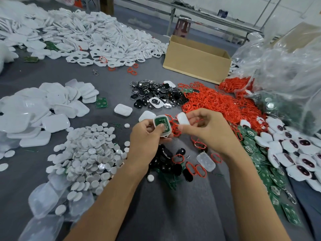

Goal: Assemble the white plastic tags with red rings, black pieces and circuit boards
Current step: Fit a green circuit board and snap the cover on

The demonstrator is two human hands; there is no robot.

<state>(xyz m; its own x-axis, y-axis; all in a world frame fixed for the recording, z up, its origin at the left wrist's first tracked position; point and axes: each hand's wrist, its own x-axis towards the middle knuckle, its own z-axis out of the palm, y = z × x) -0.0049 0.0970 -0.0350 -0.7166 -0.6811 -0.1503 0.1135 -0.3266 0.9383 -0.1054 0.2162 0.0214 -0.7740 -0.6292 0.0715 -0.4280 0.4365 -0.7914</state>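
Lying across the grey table are bulk stocks awaiting assembly: a large heap of white frames at the far side, white covers at left, red rings and black pieces in the middle, and circuit boards at right. Finished-looking tags are accumulating at far right, few against the loose stock, so most of the work is judged outstanding. The left hand is gripping a white shell with a green board seated in it, thumb pressing on the board. The right hand is pinching a white cover just beside the shell, not yet closed onto it.
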